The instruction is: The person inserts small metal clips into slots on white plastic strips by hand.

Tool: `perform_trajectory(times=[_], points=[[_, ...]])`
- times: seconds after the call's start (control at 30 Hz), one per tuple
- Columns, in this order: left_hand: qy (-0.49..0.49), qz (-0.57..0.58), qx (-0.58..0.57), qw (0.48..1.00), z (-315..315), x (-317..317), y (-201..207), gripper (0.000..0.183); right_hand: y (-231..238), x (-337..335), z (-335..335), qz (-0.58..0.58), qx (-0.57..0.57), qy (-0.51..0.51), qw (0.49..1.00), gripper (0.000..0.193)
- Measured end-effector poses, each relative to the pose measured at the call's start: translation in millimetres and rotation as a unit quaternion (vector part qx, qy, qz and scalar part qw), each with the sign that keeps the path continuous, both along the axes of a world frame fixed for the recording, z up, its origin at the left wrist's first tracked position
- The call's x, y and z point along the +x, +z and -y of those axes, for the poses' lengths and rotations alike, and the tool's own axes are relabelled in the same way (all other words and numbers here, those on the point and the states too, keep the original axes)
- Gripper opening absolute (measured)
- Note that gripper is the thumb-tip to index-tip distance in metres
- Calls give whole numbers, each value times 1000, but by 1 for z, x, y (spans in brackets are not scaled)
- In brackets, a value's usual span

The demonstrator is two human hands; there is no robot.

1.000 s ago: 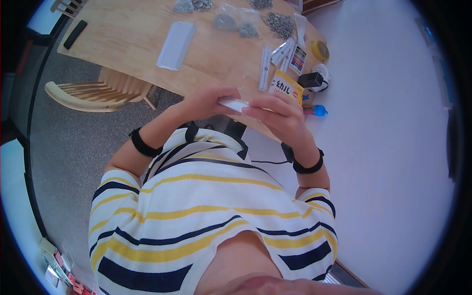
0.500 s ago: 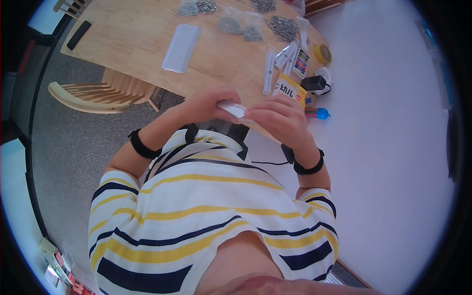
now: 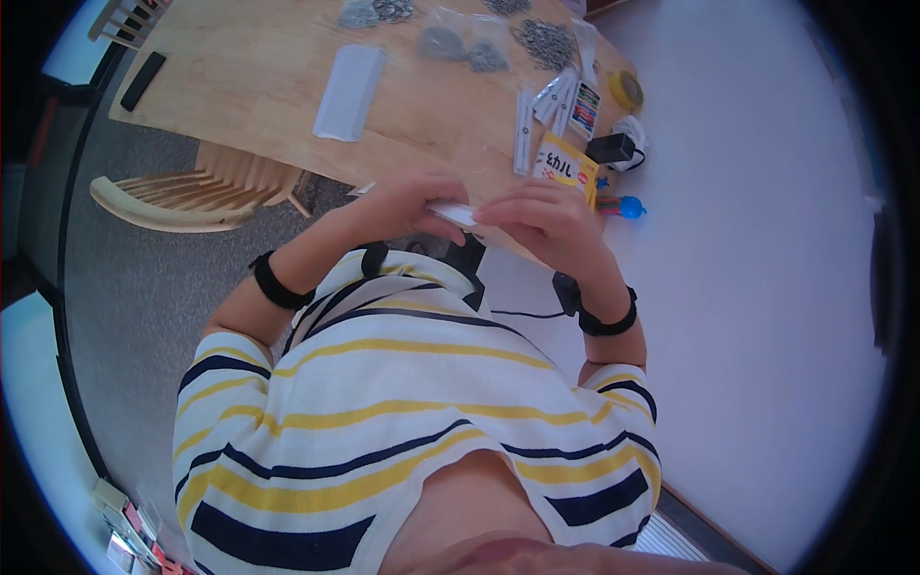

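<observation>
Small white packet (image 3: 450, 212) sits between both hands, up in front of the chest, just near the table's close edge. Left hand (image 3: 407, 204) has fingers curled tight on the packet's left end. Right hand (image 3: 548, 222) pinches the right end w/ fingertips, thumb side hidden, so can't tell how hard. Looks like the packet is only being worked on, not open yet, so most of the job seems left. On the wooden table (image 3: 259, 91), far side: more small bags w/ metal bits (image 3: 546, 38), a flat white strip (image 3: 351, 92), a yellow box (image 3: 567, 165) on the right. Wooden chair (image 3: 187, 187) on the left.
</observation>
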State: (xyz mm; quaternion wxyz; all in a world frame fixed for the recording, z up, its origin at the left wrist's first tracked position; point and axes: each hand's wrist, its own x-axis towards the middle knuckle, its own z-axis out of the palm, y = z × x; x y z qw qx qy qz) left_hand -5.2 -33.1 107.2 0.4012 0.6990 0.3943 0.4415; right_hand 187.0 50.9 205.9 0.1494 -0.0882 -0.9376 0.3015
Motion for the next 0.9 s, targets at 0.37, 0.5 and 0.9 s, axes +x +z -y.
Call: perform_trajectory(times=[0.37, 0.5, 0.9], points=[[-9, -14, 26, 1000, 5, -2, 7, 35, -4, -3, 6, 3, -278, -62, 959, 23], [-3, -36, 38, 999, 5, -5, 9, 36, -7, -4, 6, 6, -302, -77, 950, 23], [42, -77, 46, 995, 9, -11, 2, 37, -3, -16, 13, 8, -16, -76, 997, 19]])
